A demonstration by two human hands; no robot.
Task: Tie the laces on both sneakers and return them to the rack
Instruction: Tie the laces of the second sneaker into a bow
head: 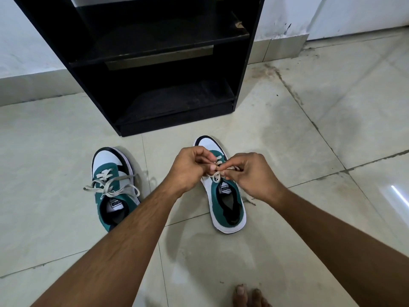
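Observation:
Two green and white sneakers stand on the tiled floor, toes toward the rack. The left sneaker has its grey laces in a bow across the tongue. Over the right sneaker my left hand and my right hand meet, each pinching part of its lace. A small loop of that lace hangs below my fingertips. My hands hide the sneaker's lacing. One lace end lies on the floor to the right of the shoe.
A black shoe rack with bare shelves stands against the white wall just beyond the sneakers. Toes of a bare foot show at the bottom edge. Pale floor tiles spread to the right.

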